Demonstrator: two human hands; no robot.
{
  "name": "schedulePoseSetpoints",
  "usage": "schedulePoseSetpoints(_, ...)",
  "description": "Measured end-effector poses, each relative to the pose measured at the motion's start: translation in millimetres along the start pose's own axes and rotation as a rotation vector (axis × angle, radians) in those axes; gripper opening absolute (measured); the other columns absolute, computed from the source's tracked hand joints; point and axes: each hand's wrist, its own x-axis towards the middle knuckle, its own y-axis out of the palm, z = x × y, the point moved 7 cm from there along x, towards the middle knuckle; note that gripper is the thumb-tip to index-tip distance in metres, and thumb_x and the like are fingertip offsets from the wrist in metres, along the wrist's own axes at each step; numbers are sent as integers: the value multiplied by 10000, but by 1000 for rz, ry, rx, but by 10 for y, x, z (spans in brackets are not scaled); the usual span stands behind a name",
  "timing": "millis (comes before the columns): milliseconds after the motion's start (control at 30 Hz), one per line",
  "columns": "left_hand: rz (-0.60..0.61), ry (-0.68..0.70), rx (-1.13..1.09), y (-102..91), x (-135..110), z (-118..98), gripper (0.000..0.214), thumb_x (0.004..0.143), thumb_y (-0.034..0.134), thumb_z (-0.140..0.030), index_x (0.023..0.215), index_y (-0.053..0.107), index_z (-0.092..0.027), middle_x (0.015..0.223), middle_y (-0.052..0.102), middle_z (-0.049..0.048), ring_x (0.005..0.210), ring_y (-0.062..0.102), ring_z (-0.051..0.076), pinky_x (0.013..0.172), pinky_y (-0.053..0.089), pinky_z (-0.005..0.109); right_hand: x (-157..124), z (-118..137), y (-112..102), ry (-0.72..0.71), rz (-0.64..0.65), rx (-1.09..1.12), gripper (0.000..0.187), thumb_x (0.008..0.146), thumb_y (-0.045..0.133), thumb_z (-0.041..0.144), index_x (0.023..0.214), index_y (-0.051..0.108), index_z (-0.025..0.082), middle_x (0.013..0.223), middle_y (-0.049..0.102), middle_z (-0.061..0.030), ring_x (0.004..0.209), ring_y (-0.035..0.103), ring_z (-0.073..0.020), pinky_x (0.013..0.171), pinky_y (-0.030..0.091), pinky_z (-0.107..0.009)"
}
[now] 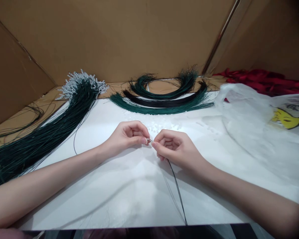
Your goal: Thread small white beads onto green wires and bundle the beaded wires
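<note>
My left hand (133,134) and my right hand (175,144) meet over the middle of the white board, fingertips nearly touching. Between them spans the short end of a thin dark wire (176,181). The right thumb and forefinger pinch this wire, and two strands of it trail down from the hand past the board's front edge. At the wire's tip, the left thumb and forefinger are closed; a small pale bit shows there, too small to name for certain. Just behind the hands lie small white beads (161,125), scattered on the board.
A thick bundle of dark green wires (54,129) with white beaded tips lies at left. Curved bunches of green and black wire (161,104) lie at the back. A clear plastic bag (254,132) and red ribbon (264,81) sit at right. Cardboard walls (129,39) enclose the board (119,202).
</note>
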Motion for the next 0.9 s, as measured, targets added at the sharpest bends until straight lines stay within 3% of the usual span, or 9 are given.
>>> schedulePoseSetpoints(500,-21,-8,41,-10,0,2,166,736,819,-157,815,674,-134,778,719,24,715,689,111,660,546,183,3,1,12,18,18,-4,95,833,643,184,748,607,162,607,577,38,529,557,-72,527,463,-180)
schedulePoseSetpoints(900,12,75,107,13,-4,-47,176,752,806,-138,882,689,-160,834,709,11,778,684,102,732,550,182,-1,-6,11,18,17,-53,114,848,633,217,751,606,163,603,576,33,527,566,-82,524,441,-193)
